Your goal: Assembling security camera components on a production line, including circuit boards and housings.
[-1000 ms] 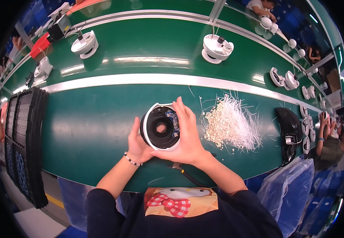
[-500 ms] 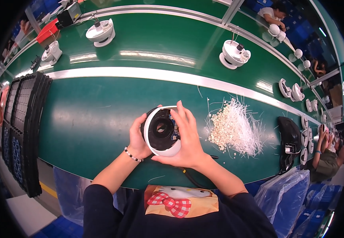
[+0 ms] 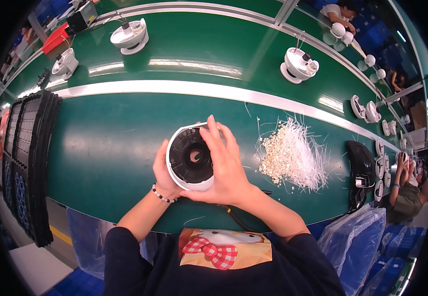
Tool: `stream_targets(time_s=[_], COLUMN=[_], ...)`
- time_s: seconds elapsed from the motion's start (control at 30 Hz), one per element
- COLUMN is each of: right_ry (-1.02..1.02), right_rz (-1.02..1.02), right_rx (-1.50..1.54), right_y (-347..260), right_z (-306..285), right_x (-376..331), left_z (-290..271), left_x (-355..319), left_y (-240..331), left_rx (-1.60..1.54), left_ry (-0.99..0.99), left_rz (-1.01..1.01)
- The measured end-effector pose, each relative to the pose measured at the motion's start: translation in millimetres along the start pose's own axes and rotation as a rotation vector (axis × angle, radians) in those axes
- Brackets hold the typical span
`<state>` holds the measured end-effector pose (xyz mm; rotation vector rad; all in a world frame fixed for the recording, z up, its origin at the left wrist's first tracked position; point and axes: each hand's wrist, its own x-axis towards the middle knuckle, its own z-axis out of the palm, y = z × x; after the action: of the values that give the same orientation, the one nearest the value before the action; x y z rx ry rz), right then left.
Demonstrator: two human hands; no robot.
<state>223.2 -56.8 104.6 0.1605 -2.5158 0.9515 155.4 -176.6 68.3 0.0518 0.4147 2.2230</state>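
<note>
A round white housing (image 3: pixel 201 186) with a black ribbed inside and a hole at its centre is between my two hands above the green table. My left hand (image 3: pixel 163 170) grips its left side, fingers mostly hidden behind the rim. Wrapped along the right side is my right hand (image 3: pixel 228 170), its thumb below and its fingertips over the upper rim. Under my right forearm lies a black cord-like thing (image 3: pixel 238 220) with a yellow band, partly covered. To the right of my hands is a heap of small cream connector pieces (image 3: pixel 275 160) and white strips (image 3: pixel 308 167).
Black trays (image 3: pixel 29 158) stand stacked at the left. Beyond the pale rail, white housings (image 3: pixel 130 37) with wires sit on the green conveyor (image 3: pixel 214 44). A black moulded part (image 3: pixel 359 172) and several white rings (image 3: pixel 379 170) lie at the right, near co-workers.
My hands have brought the housing slightly left and turned it; the blue circuit board on its right side no longer shows. White housings on the conveyor have shifted a little right.
</note>
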Motion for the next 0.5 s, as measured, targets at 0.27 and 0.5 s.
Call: stream_targets(time_s=[0.27,0.5], right_ry=[-0.164,0.111], right_rz=[-0.045,-0.004], right_rx=[-0.004,0.020], right_y=[6.7,6.9], right_z=[-1.5,27.5], right_x=[9.2,-0.9], left_z=[-14.8,-18.4], left_x=[-2.4,0.3], left_y=[17.7,14.3], left_rx=[0.185,0.147], left_ry=[0.004,0.011], left_rz=[-0.116,-0.077])
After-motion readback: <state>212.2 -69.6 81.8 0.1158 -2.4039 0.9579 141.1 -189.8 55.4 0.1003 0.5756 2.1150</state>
